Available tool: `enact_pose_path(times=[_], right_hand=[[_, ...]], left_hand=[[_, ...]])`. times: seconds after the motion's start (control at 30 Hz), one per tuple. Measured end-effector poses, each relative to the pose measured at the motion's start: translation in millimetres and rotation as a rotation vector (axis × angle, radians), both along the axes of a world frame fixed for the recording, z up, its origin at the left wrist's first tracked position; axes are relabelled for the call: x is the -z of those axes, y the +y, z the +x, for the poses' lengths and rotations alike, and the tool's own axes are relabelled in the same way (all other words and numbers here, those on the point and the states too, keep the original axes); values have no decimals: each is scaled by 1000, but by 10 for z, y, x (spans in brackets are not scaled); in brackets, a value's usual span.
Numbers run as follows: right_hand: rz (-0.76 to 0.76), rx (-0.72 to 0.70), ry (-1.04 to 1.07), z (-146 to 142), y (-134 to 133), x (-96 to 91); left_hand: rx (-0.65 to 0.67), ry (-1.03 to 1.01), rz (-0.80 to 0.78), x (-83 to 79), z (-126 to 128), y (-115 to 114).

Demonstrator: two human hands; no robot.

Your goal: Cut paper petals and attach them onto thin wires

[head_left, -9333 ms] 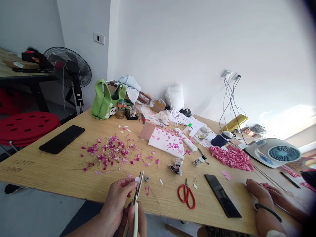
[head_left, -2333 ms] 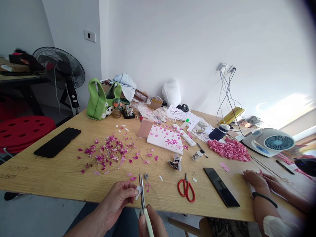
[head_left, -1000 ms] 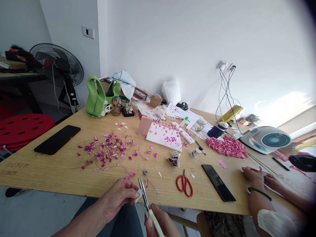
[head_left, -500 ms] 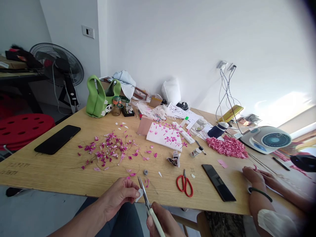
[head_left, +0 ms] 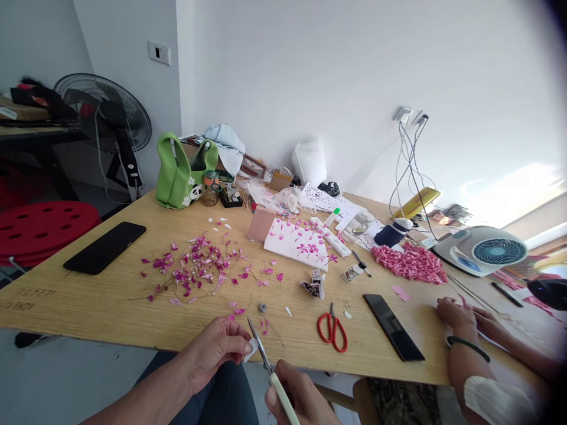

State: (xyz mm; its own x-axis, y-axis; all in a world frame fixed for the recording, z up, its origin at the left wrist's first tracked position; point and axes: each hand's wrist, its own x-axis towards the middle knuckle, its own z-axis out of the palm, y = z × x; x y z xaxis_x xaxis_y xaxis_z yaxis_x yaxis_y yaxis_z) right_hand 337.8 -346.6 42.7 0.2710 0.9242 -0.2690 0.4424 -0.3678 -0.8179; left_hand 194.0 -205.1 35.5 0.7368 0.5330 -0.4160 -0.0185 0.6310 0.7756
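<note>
- While the left hand (head_left: 225, 342) pinches a small, flat, rounded white piece (head_left: 253, 349) between thumb and fingers at the table's near edge, the right hand (head_left: 296, 389) is curled around slim metal scissors with cream-white handles (head_left: 284, 398).
- The blades lie close together, pointing far and slightly left, just right of the white piece; whether they touch it, I cannot tell.
- Beyond the fingertips, a small grey ring-shaped object (head_left: 263, 307) lies on the light wood-grained table (head_left: 97, 313).
- To the left spreads a loose heap of magenta and pink petals on thin stems (head_left: 199, 268), with a flat black phone (head_left: 105, 248) farther left.
- Right of the hands lie red-handled scissors (head_left: 332, 332), then a second black phone (head_left: 393, 327).
- At the right, a co-worker's hands (head_left: 456, 316) are close together near a crumpled pink heap (head_left: 410, 263).
- Far left stands a green fabric bag with a panda (head_left: 175, 186).
</note>
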Motion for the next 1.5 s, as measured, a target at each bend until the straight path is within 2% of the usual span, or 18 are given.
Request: enact_pose_path(times=[0.1, 0.33, 0.73, 0.9, 1.0, 1.07, 1.2, 1.3, 1.5], right_hand=[[25, -81, -42, 19, 14, -20], [-112, -215, -86, 42, 50, -80], [-201, -199, -143, 18, 38, -109], [-165, -196, -77, 11, 18, -126], [-137, -188, -63, 75, 11, -98], [-129, -108, -160, 181, 21, -59], [-160, 117, -555, 498, 93, 102], [-205, 156, -714, 718, 177, 260], [-227, 177, -817, 915, 333, 425]], left_hand=[[21, -6, 8, 1, -4, -1], [27, -7, 3, -2, -10, -9], [37, -2, 3, -4, 4, -24], [66, -39, 25, 9, 11, -29], [35, -13, 7, 3, 15, -21], [-3, -3, -21, -5, 11, -5], [-87, -20, -50, -24, -17, 38], [-164, -1, -67, -29, -48, 62], [-199, -42, -47, -30, -93, 92]])
